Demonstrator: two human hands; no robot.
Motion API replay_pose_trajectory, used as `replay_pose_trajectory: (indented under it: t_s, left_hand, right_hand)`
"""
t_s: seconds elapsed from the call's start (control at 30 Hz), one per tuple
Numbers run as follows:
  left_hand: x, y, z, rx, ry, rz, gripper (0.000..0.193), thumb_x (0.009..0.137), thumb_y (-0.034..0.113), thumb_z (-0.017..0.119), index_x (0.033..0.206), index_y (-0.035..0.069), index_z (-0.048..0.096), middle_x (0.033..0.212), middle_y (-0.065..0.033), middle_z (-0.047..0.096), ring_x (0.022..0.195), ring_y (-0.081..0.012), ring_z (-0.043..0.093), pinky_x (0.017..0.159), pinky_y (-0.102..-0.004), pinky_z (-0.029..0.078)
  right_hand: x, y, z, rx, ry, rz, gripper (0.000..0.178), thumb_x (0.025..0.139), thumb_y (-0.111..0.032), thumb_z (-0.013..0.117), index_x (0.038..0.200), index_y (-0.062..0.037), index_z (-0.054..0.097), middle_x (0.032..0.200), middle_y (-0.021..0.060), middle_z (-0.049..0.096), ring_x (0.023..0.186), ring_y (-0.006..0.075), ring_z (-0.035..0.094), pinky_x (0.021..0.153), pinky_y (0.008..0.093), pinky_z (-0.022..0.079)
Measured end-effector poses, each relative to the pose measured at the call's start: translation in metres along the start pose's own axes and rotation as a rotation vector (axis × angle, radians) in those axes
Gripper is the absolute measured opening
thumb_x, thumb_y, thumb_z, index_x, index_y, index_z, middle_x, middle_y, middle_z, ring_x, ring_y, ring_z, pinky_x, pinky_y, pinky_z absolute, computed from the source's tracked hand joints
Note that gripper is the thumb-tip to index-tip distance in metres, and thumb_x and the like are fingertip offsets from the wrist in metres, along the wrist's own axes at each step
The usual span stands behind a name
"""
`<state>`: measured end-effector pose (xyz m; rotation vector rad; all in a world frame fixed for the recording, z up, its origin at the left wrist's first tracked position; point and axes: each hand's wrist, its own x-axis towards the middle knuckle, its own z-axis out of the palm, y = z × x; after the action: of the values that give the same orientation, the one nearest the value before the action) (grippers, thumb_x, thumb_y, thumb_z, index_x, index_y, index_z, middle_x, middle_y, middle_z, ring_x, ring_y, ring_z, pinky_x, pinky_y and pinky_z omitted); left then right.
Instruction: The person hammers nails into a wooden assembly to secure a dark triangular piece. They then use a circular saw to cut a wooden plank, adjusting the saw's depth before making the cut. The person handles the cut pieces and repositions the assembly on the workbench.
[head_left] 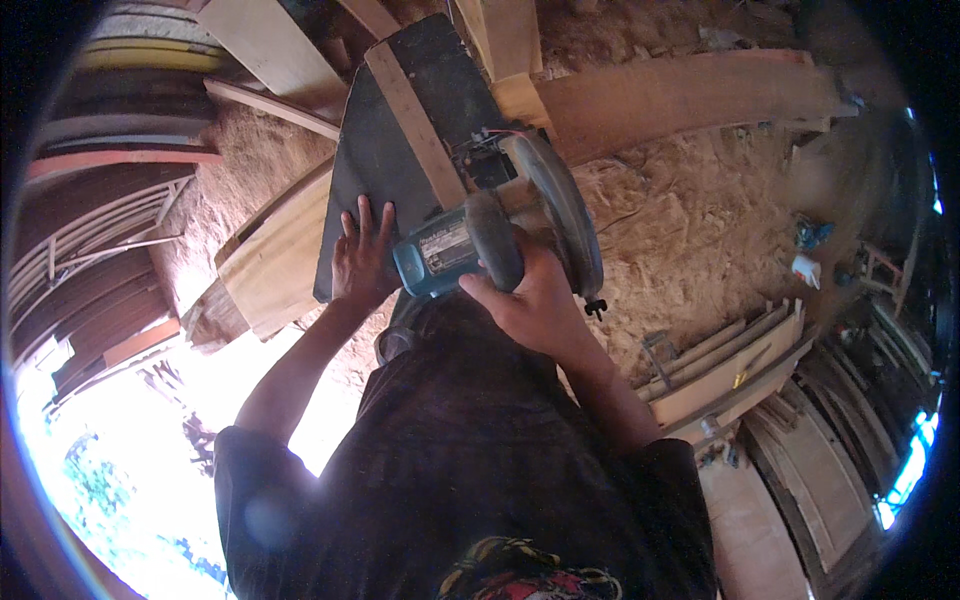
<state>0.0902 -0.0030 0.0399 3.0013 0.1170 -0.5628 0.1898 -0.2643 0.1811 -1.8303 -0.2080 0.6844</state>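
My right hand is closed round the rear handle of a circular saw with a teal motor housing and a grey curved blade guard. The saw rests over the right side of a dark board; its blade is hidden from here. Flat on the board's near left part lies my left hand, fingers spread, just left of the motor housing. A narrow wooden strip runs across the board from the far edge down to the saw's base.
Long planks extend to the right behind the board, and a pale wooden panel lies to its left. Sawdust-covered ground spreads on the right. Stacked boards stand at the lower right. Metal racks line the left side.
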Motion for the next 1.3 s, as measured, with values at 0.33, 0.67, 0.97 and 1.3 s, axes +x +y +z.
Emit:
replay_pose_trajectory:
  t_s: [0.33, 0.67, 0.97, 1.3]
  left_hand:
    - [-0.002, 0.001, -0.003, 0.005, 0.023, 0.031, 0.108, 0.081, 0.06, 0.08, 0.166, 0.015, 0.031, 0.17, -0.032, 0.022, 0.147, -0.0593, 0.035, 0.109, -0.0616, 0.044]
    - [-0.002, -0.026, 0.014, -0.117, -0.107, 0.0, 0.115, 0.073, 0.057, 0.087, 0.166, 0.021, 0.031, 0.174, -0.0275, 0.014, 0.153, -0.0574, 0.025, 0.113, -0.0614, 0.038]
    - [-0.008, -0.026, 0.024, -0.176, 0.119, 0.071, 0.085, 0.086, 0.047, 0.077, 0.158, 0.016, 0.043, 0.166, -0.0264, 0.035, 0.15, -0.0507, 0.035, 0.114, -0.0582, 0.036]
    - [-0.014, -0.028, 0.018, -0.105, 0.047, 0.134, 0.061, 0.084, 0.041, 0.078, 0.138, 0.015, 0.063, 0.144, -0.0122, 0.064, 0.141, -0.0364, 0.05, 0.112, -0.055, 0.036]
  right_hand:
    - [0.018, 0.0, 0.007, 0.033, 0.031, -0.117, 0.037, 0.087, -0.016, 0.08, 0.115, 0.0022, 0.065, 0.103, 0.0233, 0.072, 0.099, 0.0388, 0.073, 0.089, 0.0452, 0.055]
    - [0.037, 0.003, 0.023, 0.071, 0.016, -0.001, 0.044, 0.085, -0.013, 0.076, 0.123, 0.0021, 0.06, 0.106, 0.0284, 0.071, 0.104, 0.0477, 0.069, 0.091, 0.0509, 0.055]
    - [0.05, -0.004, 0.022, 0.066, -0.045, 0.012, 0.044, 0.087, -0.013, 0.074, 0.124, 0.0041, 0.058, 0.106, 0.0301, 0.07, 0.102, 0.0493, 0.069, 0.091, 0.0522, 0.056]
    - [0.055, -0.008, 0.022, 0.06, -0.039, 0.006, 0.047, 0.088, -0.015, 0.073, 0.126, 0.0078, 0.057, 0.105, 0.0331, 0.069, 0.103, 0.0497, 0.07, 0.092, 0.0519, 0.056]
